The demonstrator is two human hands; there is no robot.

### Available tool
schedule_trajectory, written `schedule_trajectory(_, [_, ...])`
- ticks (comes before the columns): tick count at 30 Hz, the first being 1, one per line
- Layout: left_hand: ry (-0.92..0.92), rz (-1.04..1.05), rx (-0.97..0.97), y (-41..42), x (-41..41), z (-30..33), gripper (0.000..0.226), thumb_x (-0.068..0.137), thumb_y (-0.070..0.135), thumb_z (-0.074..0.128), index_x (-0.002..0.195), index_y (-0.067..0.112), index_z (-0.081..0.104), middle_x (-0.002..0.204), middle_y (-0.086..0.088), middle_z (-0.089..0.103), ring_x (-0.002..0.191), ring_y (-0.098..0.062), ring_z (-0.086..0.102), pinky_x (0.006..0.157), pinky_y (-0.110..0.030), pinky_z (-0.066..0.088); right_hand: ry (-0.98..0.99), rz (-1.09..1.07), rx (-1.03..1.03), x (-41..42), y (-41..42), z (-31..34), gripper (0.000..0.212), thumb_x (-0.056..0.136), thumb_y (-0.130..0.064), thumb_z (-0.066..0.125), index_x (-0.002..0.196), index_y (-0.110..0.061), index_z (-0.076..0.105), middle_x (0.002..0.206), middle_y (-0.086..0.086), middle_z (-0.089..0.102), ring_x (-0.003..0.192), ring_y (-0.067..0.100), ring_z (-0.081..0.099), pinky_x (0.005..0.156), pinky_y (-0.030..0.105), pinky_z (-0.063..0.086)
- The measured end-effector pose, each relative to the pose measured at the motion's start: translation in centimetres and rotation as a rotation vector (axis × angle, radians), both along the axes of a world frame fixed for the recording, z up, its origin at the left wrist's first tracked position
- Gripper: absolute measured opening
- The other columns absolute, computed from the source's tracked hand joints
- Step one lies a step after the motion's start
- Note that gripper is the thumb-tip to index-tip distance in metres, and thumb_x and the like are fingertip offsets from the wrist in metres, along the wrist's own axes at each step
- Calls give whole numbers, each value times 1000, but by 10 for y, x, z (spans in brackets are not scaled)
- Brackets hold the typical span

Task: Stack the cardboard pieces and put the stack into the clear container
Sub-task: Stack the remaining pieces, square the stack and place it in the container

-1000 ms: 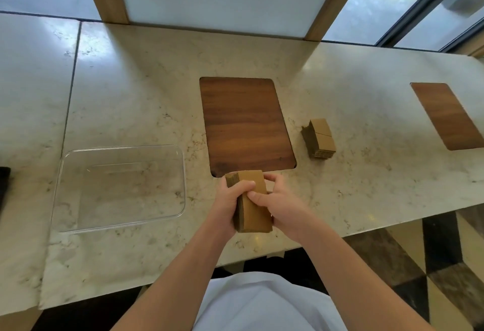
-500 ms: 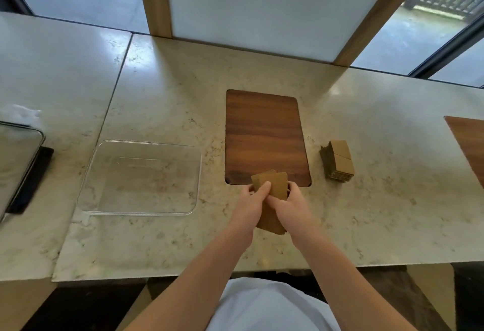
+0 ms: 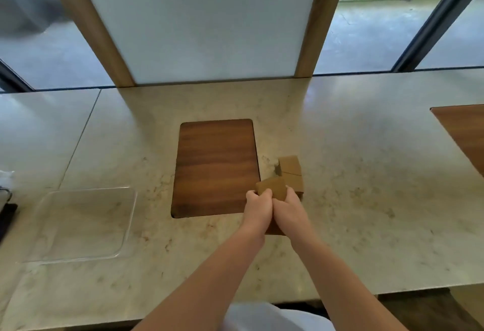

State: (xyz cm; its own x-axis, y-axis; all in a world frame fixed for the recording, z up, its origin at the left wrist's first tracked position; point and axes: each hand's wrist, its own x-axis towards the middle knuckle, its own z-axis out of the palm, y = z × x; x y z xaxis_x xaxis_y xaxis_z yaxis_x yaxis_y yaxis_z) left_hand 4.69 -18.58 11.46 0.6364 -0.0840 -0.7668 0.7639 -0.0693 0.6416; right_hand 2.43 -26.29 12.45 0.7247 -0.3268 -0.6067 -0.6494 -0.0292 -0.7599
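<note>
1. Clear container (image 3: pixel 78 223) sits at the counter's left, near the front edge, bare marble around it.
2. Wooden inlay (image 3: pixel 216 167) lies between container and hands.
3. Left hand (image 3: pixel 258 209) and right hand (image 3: pixel 288 211), touching each other, clasp a cardboard bundle (image 3: pixel 272 189) from either side.
4. Cardboard stack (image 3: pixel 292 172) rests just behind the bundle, right of the inlay.

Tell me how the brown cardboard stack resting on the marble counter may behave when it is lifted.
The brown cardboard stack on the counter is probably light. It looks made of loose pieces with uneven edges, so they may slide apart unless squeezed from the sides. The pieces look flat and stiff, unlikely to flop.
</note>
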Motion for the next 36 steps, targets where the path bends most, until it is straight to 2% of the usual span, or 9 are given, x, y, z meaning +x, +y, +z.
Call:
schedule_trajectory(3, [-47,0,40,-46,15,4,31,104,32,47,131,17,50,121,-5,65,112,-24,63,103,-45,53,-1,-45,68,15,-39,4,47,84,-15,56,130,-25,60,107,-4,72,98,16,68,88,40,59])
schedule_trajectory(7, [-57,-18,72,-88,34,4,33,104,31,46,133,18,54,124,-5,66,115,-26,63,104,-45,52,16,-114,183,32,-74,0,84,76,-20,53,158,-20,32,143,2,58,125,23,58,104,44,52])
schedule_trajectory(10, [-51,-48,116,-106,47,-1,44,99,37,45,138,18,52,129,-7,65,119,-29,62,107,-47,51,23,-129,233,44,-90,2,66,92,-6,49,156,-13,34,119,1,57,108,21,54,93,35,48])
schedule_trajectory(13, [-43,-71,180,-119,65,-13,66,82,47,43,142,19,49,130,-10,64,118,-32,63,105,-50,53,53,-151,212,60,-103,-9,36,93,-3,48,127,-14,53,98,-2,62,96,20,61,86,37,52])
schedule_trajectory(22, [17,-22,162,-122,103,-28,54,101,36,43,152,16,42,138,-11,60,124,-33,59,107,-50,51,94,-127,239,102,-107,-32,46,96,-3,45,140,-16,46,101,-3,59,98,18,58,79,30,47])
schedule_trajectory(25, [47,-17,166,-120,108,-39,58,99,35,43,154,16,41,141,-11,58,126,-32,58,108,-49,50,129,-102,191,108,-105,-46,44,91,-5,49,134,-14,56,108,4,68,99,20,65,72,31,52])
schedule_trajectory(29, [105,21,126,-117,109,-48,62,100,39,51,156,15,38,144,-10,56,128,-31,57,108,-47,50,203,-86,182,110,-113,-57,54,92,-13,55,144,-14,41,131,8,61,117,26,61,93,40,56])
schedule_trajectory(33, [166,70,52,-111,111,-63,91,72,67,67,148,17,53,130,-6,67,110,-25,69,81,-39,63,225,-73,239,106,-125,-60,42,94,-33,66,128,-16,47,112,4,63,95,19,65,65,30,54])
schedule_trajectory(36, [158,60,16,-105,112,-59,77,83,65,73,142,18,57,125,-3,69,99,-19,69,56,-26,55,218,-43,242,106,-133,-66,48,90,-43,72,125,-17,52,110,5,66,96,21,67,70,35,60])
